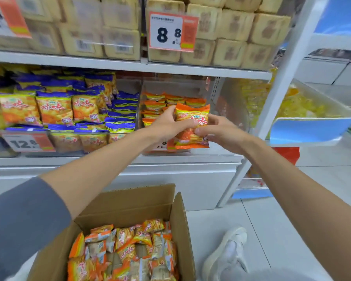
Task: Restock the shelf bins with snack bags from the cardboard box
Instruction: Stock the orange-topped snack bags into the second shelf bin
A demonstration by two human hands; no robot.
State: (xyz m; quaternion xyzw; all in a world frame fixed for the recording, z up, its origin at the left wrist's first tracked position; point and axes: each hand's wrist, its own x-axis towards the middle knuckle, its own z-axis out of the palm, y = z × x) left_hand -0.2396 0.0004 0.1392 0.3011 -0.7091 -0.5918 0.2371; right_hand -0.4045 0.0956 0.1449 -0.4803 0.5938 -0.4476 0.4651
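The left hand (170, 125) and right hand (221, 131) grip a small stack of glossy, crinkled orange bags (191, 126) from either side, just in front of a clear plastic bin (228, 102) on the shelf (89, 161). Below, an open corrugated cardboard box (130, 201) holds more pillow-shaped packs (130, 252)

Two hands (168, 123) (221, 128), one cardboard box (183, 230).
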